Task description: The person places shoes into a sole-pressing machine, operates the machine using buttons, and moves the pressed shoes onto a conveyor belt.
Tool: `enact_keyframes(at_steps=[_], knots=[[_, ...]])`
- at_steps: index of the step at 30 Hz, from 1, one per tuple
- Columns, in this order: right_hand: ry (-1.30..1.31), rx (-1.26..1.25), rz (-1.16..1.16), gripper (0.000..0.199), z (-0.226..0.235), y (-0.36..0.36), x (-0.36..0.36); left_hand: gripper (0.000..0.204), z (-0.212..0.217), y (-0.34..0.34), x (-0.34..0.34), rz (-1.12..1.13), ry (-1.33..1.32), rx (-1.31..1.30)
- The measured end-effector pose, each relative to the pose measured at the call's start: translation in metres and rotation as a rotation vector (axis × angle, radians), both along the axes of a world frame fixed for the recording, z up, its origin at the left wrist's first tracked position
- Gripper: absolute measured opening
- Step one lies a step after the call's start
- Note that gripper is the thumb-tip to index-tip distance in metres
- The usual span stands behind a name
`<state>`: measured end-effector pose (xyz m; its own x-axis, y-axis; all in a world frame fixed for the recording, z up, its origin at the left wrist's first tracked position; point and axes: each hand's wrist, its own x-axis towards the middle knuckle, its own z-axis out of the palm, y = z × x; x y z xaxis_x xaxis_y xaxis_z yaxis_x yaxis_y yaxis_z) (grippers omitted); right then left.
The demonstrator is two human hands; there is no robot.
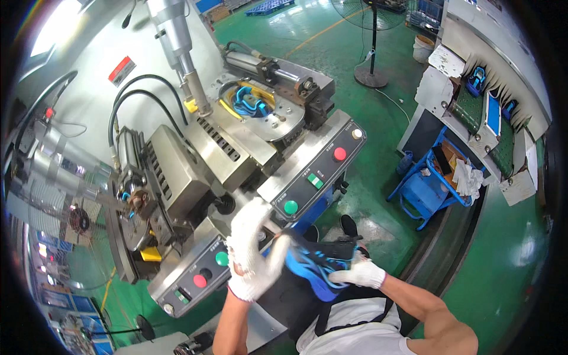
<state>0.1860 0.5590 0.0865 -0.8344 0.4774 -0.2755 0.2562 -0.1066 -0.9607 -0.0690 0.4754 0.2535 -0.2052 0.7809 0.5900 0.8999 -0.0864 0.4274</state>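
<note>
Beside a green button [222, 258], the gloved left hand [254, 257] is held with thumb and fingers spread wide, while the blue shoe [313, 266] is suspended between both hands and gripped at its right end by the gloved right hand [362, 274].

R grip [362, 274]: hldg blu/blk shoe [316, 265] | L grip [254, 260]: nr ctrl panel [324, 168]
</note>
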Motion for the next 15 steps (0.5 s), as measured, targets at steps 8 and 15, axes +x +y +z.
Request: enact_keyframes(at_steps=[8, 15], knots=[[0.06, -0.431, -0.643, 0.092, -0.023, 0.016, 0.06, 0.057, -0.041, 0.214, -0.168, 0.238, -0.139, -0.115], [-0.085, -0.58, -0.959, 0.07, -0.076, 0.041, 0.062, 0.062, -0.085, 0.356, -0.281, 0.414, -0.307, -0.186]])
